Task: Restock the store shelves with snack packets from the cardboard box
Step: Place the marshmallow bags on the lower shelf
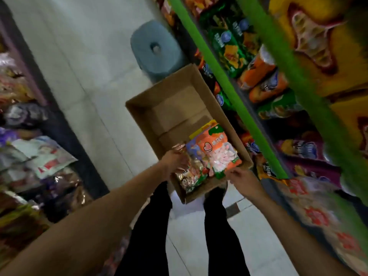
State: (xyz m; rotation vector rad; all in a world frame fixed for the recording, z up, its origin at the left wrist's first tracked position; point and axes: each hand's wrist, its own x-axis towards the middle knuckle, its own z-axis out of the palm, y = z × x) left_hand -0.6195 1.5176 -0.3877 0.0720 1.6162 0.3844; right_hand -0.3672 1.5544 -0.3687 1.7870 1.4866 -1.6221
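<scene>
An open cardboard box (147,116) stands on the floor in front of my feet, its far half bare. In its near end lie several snack packets, with an orange marshmallow packet (221,150) on top. My left hand (175,162) grips the left side of the packets, its fingers closed on a shiny gold-edged packet (189,170). My right hand (243,180) reaches to the near right corner of the orange packet, fingertips at its green edge. The shelves with green edges (219,76) on my right are packed with snack bags.
A blue-grey plastic stool (157,50) stands on the white tiled floor beyond the box. More snack packets fill a shelf (29,156) on my left. My legs in black trousers (151,226) stand at the box's near end.
</scene>
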